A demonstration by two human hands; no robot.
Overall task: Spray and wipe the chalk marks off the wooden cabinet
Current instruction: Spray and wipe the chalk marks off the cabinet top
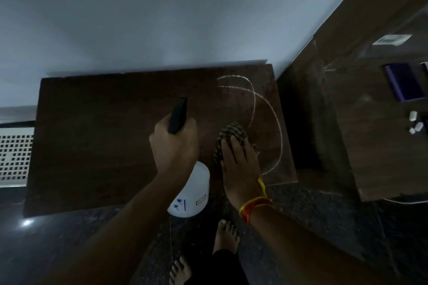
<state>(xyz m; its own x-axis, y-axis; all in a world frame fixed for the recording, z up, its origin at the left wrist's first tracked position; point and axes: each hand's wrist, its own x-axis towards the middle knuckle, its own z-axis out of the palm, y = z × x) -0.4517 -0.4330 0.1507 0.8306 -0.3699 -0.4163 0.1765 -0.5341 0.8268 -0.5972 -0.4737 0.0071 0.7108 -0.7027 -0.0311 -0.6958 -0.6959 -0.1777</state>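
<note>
Chalk marks (266, 109) are showing as pale curved lines on the right part of the wooden cabinet (104, 134), whose dark top is filling the middle of the frame beneath a pale wall (162, 18). The arcs are crossing near the upper right corner of the top and sweeping down toward its lower right edge. The right hand (240, 169) is lying flat, fingers straight and together, pressing a striped cloth (232, 134) against the cabinet top just left of the long outer arc; the grip here is a flat press rather than a curl, and the cloth is bunching out beyond the fingertips. An orange and yellow thread (254, 203) is circling the right wrist. The left hand (173, 146) is sitting just left of the right one, its grip closed around the neck of a spray bottle (192, 192), with the black nozzle head (177, 115) sticking up toward the wall and the white body hanging down over the cabinet's front edge. Two bare feet (225, 236) are standing on the dark speckled floor (69, 238) at the bottom centre. At the right of the frame a second dark wooden surface (347, 111) is carrying faint smudges, a purple object (404, 83) and some small white items (414, 122). A white perforated panel (15, 152) is showing at the left edge.
</note>
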